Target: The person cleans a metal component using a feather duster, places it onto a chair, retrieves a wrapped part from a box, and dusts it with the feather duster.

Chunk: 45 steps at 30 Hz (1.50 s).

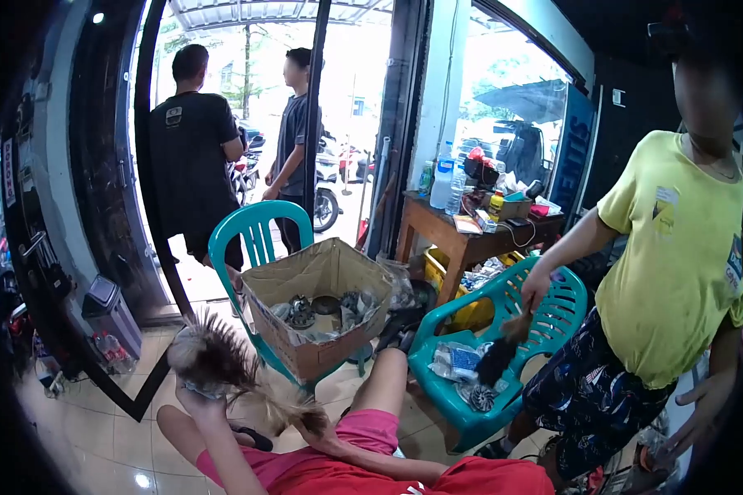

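My left hand [202, 403] is closed under a round, pale-and-brown part [191, 361], partly hidden and blurred. My right hand [320, 433] is closed on the tan end of a feather duster [231, 359], whose dark feathers lie against the round part. Beyond my knees, a cardboard box [305, 351] rests on a green plastic chair [260, 219], with metal parts [301, 312] and plastic wrapping inside it. A second green chair [437, 412] holds a finned metal part [481, 398] and plastic packets [458, 360].
A person in a yellow shirt [660, 264] stands at right, holding a dark duster [497, 361] over the second chair. A wooden table [462, 239] carries bottles [442, 177] and clutter. Two people [194, 157] stand by the doorway. A bin [111, 305] stands left.
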Available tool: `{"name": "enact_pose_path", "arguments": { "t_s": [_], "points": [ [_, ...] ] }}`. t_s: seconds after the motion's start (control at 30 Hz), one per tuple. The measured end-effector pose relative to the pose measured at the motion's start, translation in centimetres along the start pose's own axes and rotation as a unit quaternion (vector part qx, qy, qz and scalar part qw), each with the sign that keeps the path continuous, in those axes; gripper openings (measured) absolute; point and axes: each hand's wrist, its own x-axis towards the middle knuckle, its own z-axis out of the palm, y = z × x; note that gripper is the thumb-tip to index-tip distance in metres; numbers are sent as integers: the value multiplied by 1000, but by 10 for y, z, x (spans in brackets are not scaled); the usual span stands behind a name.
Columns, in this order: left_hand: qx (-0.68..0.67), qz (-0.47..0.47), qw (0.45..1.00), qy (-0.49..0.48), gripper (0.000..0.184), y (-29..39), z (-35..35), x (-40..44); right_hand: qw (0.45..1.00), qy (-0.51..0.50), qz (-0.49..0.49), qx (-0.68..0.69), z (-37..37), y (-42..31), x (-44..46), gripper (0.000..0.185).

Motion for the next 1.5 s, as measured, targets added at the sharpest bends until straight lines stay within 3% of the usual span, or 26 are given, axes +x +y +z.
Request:
{"name": "enact_pose_path", "arguments": {
  "t_s": [0.17, 0.3, 0.33, 0.4, 0.43, 0.47, 0.5, 0.53, 0.6, 0.63, 0.67, 0.7, 0.83, 0.9, 0.93, 1.0, 1.03, 1.07, 1.1, 1.17, 1.2, 1.3, 1.37, 1.4, 1.43, 1.5],
  "points": [
    [31, 32, 999, 7, 46, -2, 3, -5, 993, 87, 18, 72, -3, 9, 10, 20],
    [-4, 27, 999, -35, 46, -10, 4, -6, 995, -7, 10, -100, -9, 25, -4, 21],
    [-1, 29, 999, -27, 46, -11, 7, -6, 977, 26, -82, -195, -9, 26, -7, 17],
    [11, 68, 998, 13, 45, -16, 9, -5, 992, 110, 16, -51, -3, 25, 2, 24],
    [20, 69, 997, 8, 45, -16, 11, -6, 988, 134, 13, -74, 0, -28, 13, 29],
    [38, 88, 995, -21, 44, -19, 10, -8, 983, 167, 79, 2, 0, -11, 11, 32],
    [62, 101, 992, -52, 44, -20, 10, -8, 982, 154, 105, -5, 2, -47, 10, 31],
    [37, 95, 994, -46, 43, -22, 14, -9, 981, 130, 143, -27, -8, -22, 5, 29],
    [12, 74, 996, -56, 44, -24, 16, -8, 993, 100, -49, -29, -3, -9, 0, 27],
    [61, 89, 989, -100, 45, -26, 16, -12, 993, 95, -62, -40, -6, 7, -2, 25],
    [108, 101, 978, -145, 46, -29, 20, -20, 992, 102, -60, -44, -11, 8, -2, 25],
    [0, 29, 996, -84, 47, -27, 20, -15, 995, 71, 38, -64, -18, 9, 0, 25],
    [-6, 1, 999, -32, 54, -26, 46, -28, 985, 139, 89, 40, -9, -6, 6, 24],
    [-2, 18, 999, -43, 54, -26, 36, -20, 997, 79, -1, -6, -4, -10, 4, 21],
    [-3, 33, 994, -108, 54, -26, 27, -13, 995, 63, -76, -31, -2, -13, -1, 20],
    [37, 66, 975, -208, 51, -26, 18, -13, 901, -34, -144, -407, -18, 6, -4, 19],
    [35, 59, 975, -210, 51, -24, 10, -9, 976, 27, -82, -200, -11, 11, 0, 13],
    [22, 51, 992, -116, 51, -21, 16, -9, 996, 85, -20, 18, -2, 3, 5, 16],
    [8, 44, 999, -21, 52, -20, 18, -9, 995, 92, -36, 31, -3, 8, 5, 17],
    [12, 62, 998, 5, 52, -20, 14, -5, 997, 75, -11, 9, -4, -9, 5, 19],
    [-2, 55, 998, -16, 53, -18, 5, 0, 998, 52, 32, -25, -5, -19, 4, 20],
    [15, 81, 991, -107, 53, -20, -2, -1, 996, -16, -39, -72, -1, -24, 5, 22],
    [44, 136, 967, -211, 56, -22, -29, 10, 976, -94, -46, -192, 2, -44, 8, 16],
    [58, 159, 979, -110, 57, -23, -16, 4, 973, -111, -52, -195, 8, -41, 8, 16],
    [55, 155, 981, -107, 57, -25, -15, 3, 974, -101, -75, -187, 14, -59, 9, 19],
    [204, 229, 949, -76, 53, -30, -17, 1, 991, -118, 43, -46, 21, -90, 9, 25]
  ]
}}
